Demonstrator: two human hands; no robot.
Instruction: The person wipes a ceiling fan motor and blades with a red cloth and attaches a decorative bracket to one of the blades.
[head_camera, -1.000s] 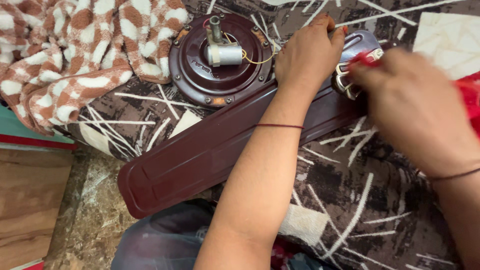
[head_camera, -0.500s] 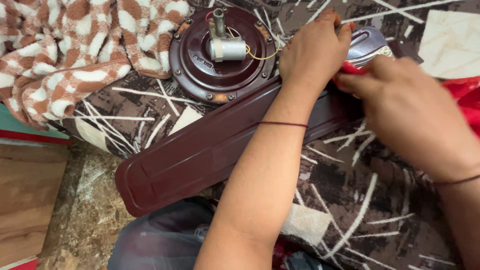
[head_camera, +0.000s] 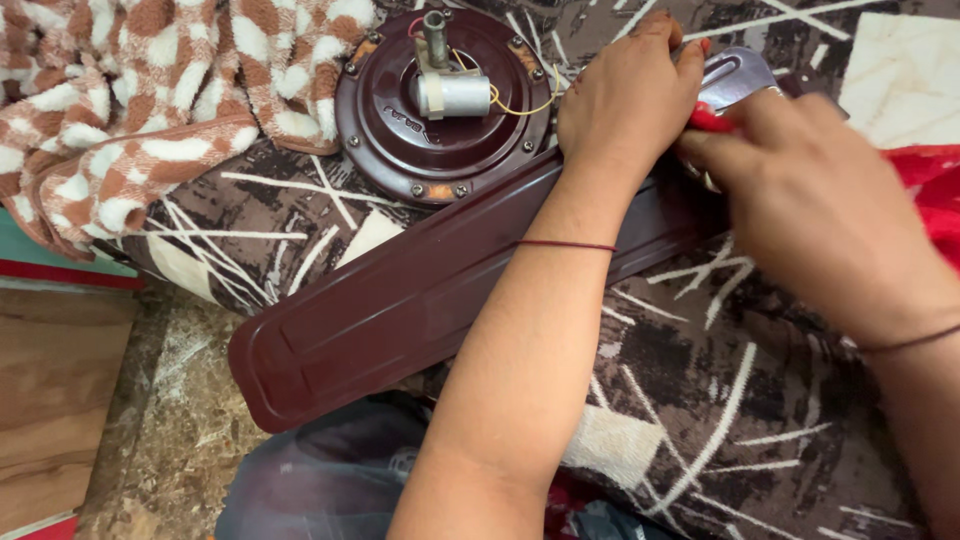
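Maroon fan blade (head_camera: 400, 310) lying flat across a patterned dark cloth (head_camera: 720, 400), just below the round maroon fan motor (head_camera: 440, 110). Left hand (head_camera: 625, 105) pressing down on the blade's inner end, fingers curled over its silver bracket (head_camera: 735, 75). Right hand (head_camera: 810, 200) just right of the left, fingers pinched narrow on a small red thing (head_camera: 712, 120) at the bracket. Checkered brown-and-white towel (head_camera: 120, 110) bunched left of the motor.
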